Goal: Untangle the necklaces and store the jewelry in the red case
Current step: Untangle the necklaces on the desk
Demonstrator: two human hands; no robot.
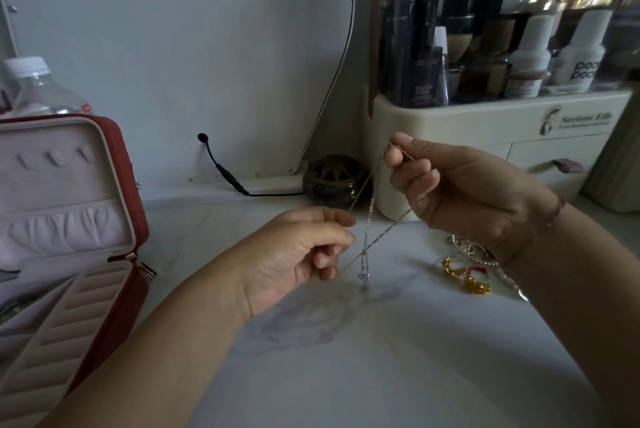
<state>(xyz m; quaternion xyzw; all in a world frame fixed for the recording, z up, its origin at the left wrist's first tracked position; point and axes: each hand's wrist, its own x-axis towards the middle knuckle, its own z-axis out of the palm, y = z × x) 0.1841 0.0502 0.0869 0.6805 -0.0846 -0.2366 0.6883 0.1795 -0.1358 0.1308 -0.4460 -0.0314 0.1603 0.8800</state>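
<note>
The necklaces (364, 250) hang in the air above the middle of the marble table (346, 368), stretched between the 2 hands. Their long axis slants from far right and high, at the right hand (460, 192), down to near left, at the left hand (298, 251). The right hand's thumb and forefinger are pressed together on the upper ends of the thin strands. The left hand's thumb and forefinger pinch 1 strand lower down, with its other fingers curled under.

Below the left hand's pinch the strands cross, and a small silver pendant (365, 279) hangs from there, pointing straight down, just above the tabletop.

The red case (119, 185) stands open at the left edge, its lid upright with 3 small hooks, its grooved ring rows nearest the camera. On the table under the right wrist lie a silver chain (465, 249), 2 gold earrings (478, 288) and a red ring (476, 271).

Behind the strands sit a dark round pot (334, 181) and a cream organizer (485, 116) of bottles. A black cable (221, 169) runs along the far wall, and a water bottle (38, 88) stands behind the case.
</note>
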